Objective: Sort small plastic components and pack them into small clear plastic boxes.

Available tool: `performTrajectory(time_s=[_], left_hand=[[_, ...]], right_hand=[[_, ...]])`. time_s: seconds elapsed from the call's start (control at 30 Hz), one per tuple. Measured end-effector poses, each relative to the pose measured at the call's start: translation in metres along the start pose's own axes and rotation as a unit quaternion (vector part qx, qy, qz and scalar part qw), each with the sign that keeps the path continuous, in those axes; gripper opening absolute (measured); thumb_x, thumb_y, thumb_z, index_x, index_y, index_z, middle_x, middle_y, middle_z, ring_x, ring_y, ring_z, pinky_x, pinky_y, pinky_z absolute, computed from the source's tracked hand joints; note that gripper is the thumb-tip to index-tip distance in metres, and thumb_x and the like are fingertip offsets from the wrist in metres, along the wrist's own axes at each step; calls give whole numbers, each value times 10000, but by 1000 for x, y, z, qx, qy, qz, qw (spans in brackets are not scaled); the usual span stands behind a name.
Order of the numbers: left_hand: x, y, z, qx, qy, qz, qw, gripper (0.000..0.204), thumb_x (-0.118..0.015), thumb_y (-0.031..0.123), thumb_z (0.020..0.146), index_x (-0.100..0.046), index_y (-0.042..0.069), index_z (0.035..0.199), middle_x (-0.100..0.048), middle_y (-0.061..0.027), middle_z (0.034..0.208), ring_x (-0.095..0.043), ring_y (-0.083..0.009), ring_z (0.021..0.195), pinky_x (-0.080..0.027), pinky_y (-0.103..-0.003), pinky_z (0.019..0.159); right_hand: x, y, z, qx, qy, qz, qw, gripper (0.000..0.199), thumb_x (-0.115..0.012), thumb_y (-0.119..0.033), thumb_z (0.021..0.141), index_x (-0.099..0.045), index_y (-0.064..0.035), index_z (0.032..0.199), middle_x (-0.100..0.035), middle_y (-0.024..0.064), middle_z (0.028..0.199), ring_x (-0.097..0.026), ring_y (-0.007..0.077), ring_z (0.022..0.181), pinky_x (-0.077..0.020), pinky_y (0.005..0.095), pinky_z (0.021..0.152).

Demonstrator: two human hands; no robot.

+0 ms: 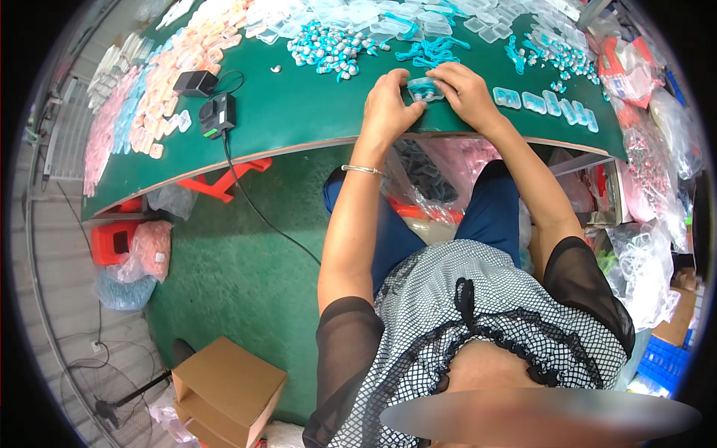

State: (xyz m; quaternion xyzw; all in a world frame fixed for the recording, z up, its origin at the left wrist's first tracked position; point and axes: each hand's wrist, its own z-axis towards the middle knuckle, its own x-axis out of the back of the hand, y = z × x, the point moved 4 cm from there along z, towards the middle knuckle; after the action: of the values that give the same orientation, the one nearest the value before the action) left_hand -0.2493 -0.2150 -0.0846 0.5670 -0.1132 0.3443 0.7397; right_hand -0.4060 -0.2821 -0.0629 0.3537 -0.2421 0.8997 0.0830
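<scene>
Between my two hands, at the table's near edge, is a small clear plastic case (424,89) with blue cord and pale pieces inside. My left hand (388,104) grips its left side with thumb and fingers. On the other side, my right hand (464,93) pinches the upper right edge. Whether the lid is fully closed I cannot tell. Just beyond the hands lies a bundle of blue cords (433,52). Left of that is a heap of small blue-and-white plugs (325,51). Several filled clear cases (508,98) sit in a row to the right.
Empty-looking clear cases (358,16) cover the green table's (299,112) far side. Orange cases (160,108) spread at left, near a black charger (217,116) whose cable hangs to the floor. More plugs (560,56) lie at right. A cardboard box (231,373) stands behind on the left.
</scene>
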Motion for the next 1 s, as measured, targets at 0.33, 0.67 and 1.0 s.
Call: performTrajectory(time_s=[0.33, 0.67, 1.0], left_hand=[[-4, 12, -25, -4, 154, 140, 978, 222, -763, 215, 746, -707, 55, 889, -676, -95, 920, -633, -287, 796, -487, -404, 721], [-9, 17, -37, -39, 181, 201, 962, 191, -715, 193, 788, -729, 116, 963, -633, -40, 966, -577, -254, 915, -413, -409, 749], [-9, 28, -57, -84, 147, 275, 947, 354, -682, 224, 819, -641, 95, 1147, -602, -48, 1082, -533, -274, 1025, -360, -444, 838]], right_hand=[[-4, -5, -3, 10, 29, 11, 999, 170, -658, -39, 819, -677, -54, 987, -655, 113, 946, -637, 291, 889, -527, 371, 771], [-7, -5, -7, 21, 29, 8, 999, 190, -664, -37, 801, -662, -49, 991, -651, 115, 970, -622, 305, 931, -522, 390, 799], [-9, -5, -14, 13, -9, 17, 1000, 200, -662, -38, 811, -653, -35, 1011, -634, 136, 1036, -616, 317, 964, -517, 390, 816]])
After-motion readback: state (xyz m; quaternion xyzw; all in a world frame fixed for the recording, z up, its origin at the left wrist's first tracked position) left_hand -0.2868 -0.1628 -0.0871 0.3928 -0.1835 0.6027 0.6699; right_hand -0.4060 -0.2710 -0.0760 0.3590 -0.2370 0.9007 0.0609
